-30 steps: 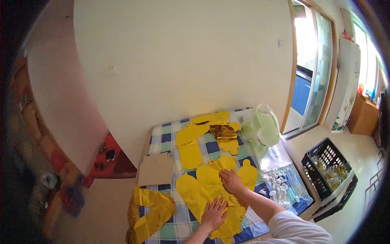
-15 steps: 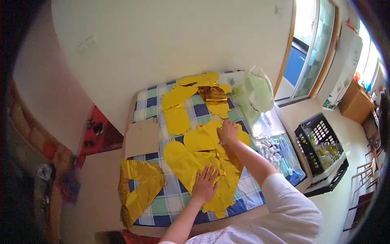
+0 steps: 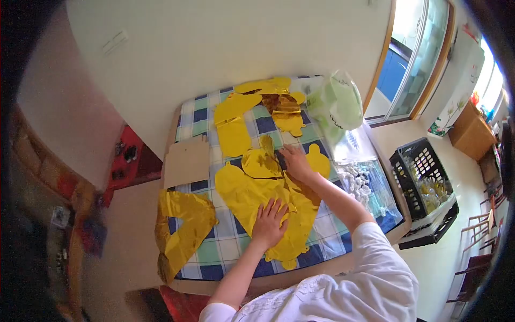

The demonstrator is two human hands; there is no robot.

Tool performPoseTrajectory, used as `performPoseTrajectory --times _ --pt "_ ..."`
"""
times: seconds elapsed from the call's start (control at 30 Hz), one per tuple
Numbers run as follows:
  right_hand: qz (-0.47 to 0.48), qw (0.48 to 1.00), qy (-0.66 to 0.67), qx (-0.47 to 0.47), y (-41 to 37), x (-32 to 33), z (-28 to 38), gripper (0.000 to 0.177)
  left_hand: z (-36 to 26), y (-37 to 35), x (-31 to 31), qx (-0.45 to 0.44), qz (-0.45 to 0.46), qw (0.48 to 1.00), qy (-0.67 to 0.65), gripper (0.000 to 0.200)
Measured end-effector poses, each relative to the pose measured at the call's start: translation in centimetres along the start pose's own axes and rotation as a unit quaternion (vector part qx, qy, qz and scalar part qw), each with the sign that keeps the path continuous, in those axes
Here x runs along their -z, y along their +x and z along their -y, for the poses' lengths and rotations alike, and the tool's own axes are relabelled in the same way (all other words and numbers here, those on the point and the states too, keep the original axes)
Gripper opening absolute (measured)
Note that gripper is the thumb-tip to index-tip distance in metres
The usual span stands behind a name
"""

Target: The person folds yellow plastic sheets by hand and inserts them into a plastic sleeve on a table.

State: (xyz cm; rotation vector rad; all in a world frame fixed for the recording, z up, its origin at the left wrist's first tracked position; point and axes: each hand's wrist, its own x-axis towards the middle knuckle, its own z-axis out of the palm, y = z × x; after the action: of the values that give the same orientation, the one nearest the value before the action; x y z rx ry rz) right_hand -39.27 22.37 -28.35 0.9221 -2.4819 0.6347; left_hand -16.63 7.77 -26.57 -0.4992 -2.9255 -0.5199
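Note:
A large flat gold foil balloon point(image 3: 241, 197) lies uninflated and creased on a checked cloth. My left hand point(image 3: 270, 224) rests flat on its lower part, fingers spread. Higher up, my right hand point(image 3: 295, 162) has its fingers bent against the foil's edge, where a crumpled flap point(image 3: 267, 146) stands up to their left. The fingertips are partly hidden, but they seem to grip the foil. A rounded end of gold foil point(image 3: 317, 159) shows just right of that hand. Beyond lie more flat gold foil balloons point(image 3: 234, 137), and another bent piece point(image 3: 188, 231) hangs over the left edge.
The checked cloth point(image 3: 214, 257) covers the tabletop. A cardboard sheet point(image 3: 186, 162) lies at the left edge. On the right are a pale green plastic bag point(image 3: 339, 104) and clear packets with white items point(image 3: 358, 181). Black crates point(image 3: 421, 182) stand beyond the right edge.
My right hand has shifted slightly left, and the foil beside it has folded up into a crumpled flap, baring some cloth. My left hand stays flat on the foil. The view has tilted slightly.

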Motion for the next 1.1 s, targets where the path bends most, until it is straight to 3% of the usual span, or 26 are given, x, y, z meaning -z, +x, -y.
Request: performPoseTrajectory --times 0.03,0.13,0.2,0.3,0.37,0.4,0.47,0.53,0.57,0.6,0.67,0.73,0.8,0.83,0.93,1.07,1.1 --pt "0.031 0.999 -0.009 -0.016 0.6 2.0 1.5 0.042 0.1 -0.1 -0.2 -0.006 -0.014 1.000 -0.001 0.049" --pt "0.009 0.975 -0.126 0.180 3.6 8.7 5.0 0.043 0.0 0.1 -0.5 -0.013 -0.034 0.999 -0.014 0.048" --pt "0.063 0.917 -0.180 0.351 4.2 14.9 6.8 0.046 0.0 0.1 -0.6 -0.018 -0.039 0.999 -0.016 0.048" --pt "0.081 0.856 -0.247 0.448 0.0 25.5 7.4 0.046 0.3 0.1 -0.9 -0.021 -0.058 0.998 -0.015 0.047" --pt "0.109 0.771 -0.367 0.508 -5.2 33.9 7.5 0.041 0.3 0.1 -1.0 -0.024 -0.061 0.998 -0.012 0.047" --pt "0.146 0.759 -0.398 0.495 -8.0 38.0 8.1 0.043 0.3 0.1 -0.9 -0.023 -0.063 0.998 -0.011 0.048" --pt "0.277 0.770 -0.436 0.374 -14.8 45.4 10.6 0.046 0.2 0.2 -0.5 -0.013 -0.040 0.999 -0.021 0.050" --pt "0.346 0.810 -0.411 0.236 -20.0 49.3 13.6 0.042 0.2 0.3 -0.4 -0.005 -0.027 0.999 -0.022 0.051" --pt "0.368 0.848 -0.355 0.137 -21.9 49.5 15.2 0.043 0.2 0.2 -0.4 -0.005 -0.021 1.000 -0.019 0.052" --pt "0.369 0.854 -0.344 0.130 -23.5 48.9 15.6 0.045 0.0 0.2 -0.5 -0.005 -0.016 1.000 -0.018 0.051" --pt "0.283 0.902 -0.307 0.109 -25.3 45.6 14.9 0.029 0.2 0.3 -0.4 -0.006 -0.018 1.000 -0.003 0.049" --pt "0.175 0.953 -0.246 -0.006 -24.6 41.7 12.8 0.032 0.5 0.3 -0.6 -0.013 -0.035 0.999 -0.007 0.050" --pt "0.011 0.986 -0.166 -0.026 -22.6 36.2 9.8 0.036 0.6 0.1 -0.7 -0.015 -0.042 0.999 -0.007 0.051" --pt "-0.004 0.992 -0.120 -0.041 -21.0 33.8 8.9 0.038 0.5 0.0 -0.7 -0.015 -0.041 0.999 -0.004 0.051" --pt "-0.054 0.998 -0.013 -0.003 -16.1 25.8 6.8 0.040 -0.4 -0.1 0.1 -0.007 -0.077 0.997 0.015 0.053" --pt "-0.018 0.991 0.061 0.120 -9.9 20.1 9.8 0.056 -2.6 0.0 4.7 -0.001 -0.142 0.989 0.032 0.053" --pt "-0.012 0.985 0.073 0.158 -8.4 19.4 10.8 0.062 -2.7 0.8 6.0 -0.056 -0.120 0.991 0.011 0.048"
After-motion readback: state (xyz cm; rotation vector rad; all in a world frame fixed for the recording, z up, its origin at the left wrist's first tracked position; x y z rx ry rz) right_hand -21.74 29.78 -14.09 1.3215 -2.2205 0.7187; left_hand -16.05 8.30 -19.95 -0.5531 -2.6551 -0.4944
